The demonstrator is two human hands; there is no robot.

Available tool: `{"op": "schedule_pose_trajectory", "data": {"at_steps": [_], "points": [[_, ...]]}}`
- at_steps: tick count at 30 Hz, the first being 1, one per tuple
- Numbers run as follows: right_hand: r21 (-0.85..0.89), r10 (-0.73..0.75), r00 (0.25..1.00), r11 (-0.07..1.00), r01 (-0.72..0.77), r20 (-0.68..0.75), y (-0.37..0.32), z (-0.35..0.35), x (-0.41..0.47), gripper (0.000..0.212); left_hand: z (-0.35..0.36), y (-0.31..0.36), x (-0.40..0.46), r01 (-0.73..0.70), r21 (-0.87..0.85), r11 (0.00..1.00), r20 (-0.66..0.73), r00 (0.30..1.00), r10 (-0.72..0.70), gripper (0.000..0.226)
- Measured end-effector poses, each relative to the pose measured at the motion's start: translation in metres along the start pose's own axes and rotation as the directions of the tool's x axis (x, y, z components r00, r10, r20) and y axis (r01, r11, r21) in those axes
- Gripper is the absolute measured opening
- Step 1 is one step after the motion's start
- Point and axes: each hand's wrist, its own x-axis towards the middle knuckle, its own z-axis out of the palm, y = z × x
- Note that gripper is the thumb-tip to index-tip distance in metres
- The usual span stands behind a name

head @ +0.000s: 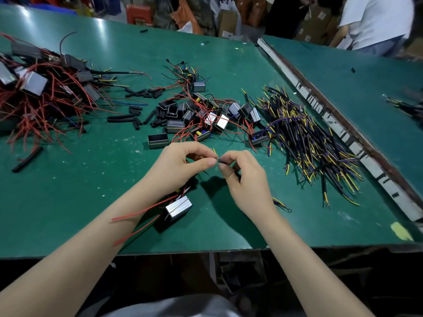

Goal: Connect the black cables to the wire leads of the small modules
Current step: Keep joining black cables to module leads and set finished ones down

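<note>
My left hand [177, 163] and my right hand [246, 179] meet above the green table, fingertips almost touching. Between them both pinch thin wire ends [217, 159]; a yellow strand sticks up there. A black cable runs through my right palm, and its yellow and purple tail [281, 203] shows below the wrist. A small black module with a ribbed silver top [177, 210] hangs under my left wrist, red leads [137, 213] trailing left. Which lead my left fingers hold is hidden.
A heap of black cables with yellow and purple ends [306, 143] lies to the right. Loose modules and black casings [199, 117] sit ahead, black sleeve pieces [135, 113] to their left, and a red-wired pile [39, 97] far left. A person stands at the back right [375, 21].
</note>
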Motion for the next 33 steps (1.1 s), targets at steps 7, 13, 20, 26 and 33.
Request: {"op": "schedule_pose_trajectory", "data": {"at_steps": [7,13,20,26,33], "points": [[-0.145,-0.069,0.997,0.987,0.071,0.019,-0.001,0.003,0.0,0.016,0.003,0.002,0.005,-0.015,0.129,0.991,-0.007,1.0,0.017,0.012],[0.125,0.099,0.993,0.986,-0.106,0.065,0.001,-0.003,0.002,0.006,0.004,0.003,0.001,0.079,-0.033,0.996,-0.013,0.997,-0.079,0.008],[0.202,0.259,0.913,0.922,-0.331,0.313,-0.001,-0.009,0.008,0.014,-0.001,0.003,-0.009,0.083,0.248,0.965,0.046,0.994,-0.097,0.011],[0.273,0.355,0.898,0.865,-0.421,0.261,-0.008,-0.013,0.016,0.016,-0.001,0.001,-0.015,0.0,0.294,0.956,-0.003,1.0,0.001,0.018],[0.077,0.376,0.927,0.924,-0.375,-0.003,-0.02,0.005,0.004,0.003,0.012,0.006,-0.016,0.134,-0.094,0.987,-0.178,0.973,-0.149,0.016]]}}
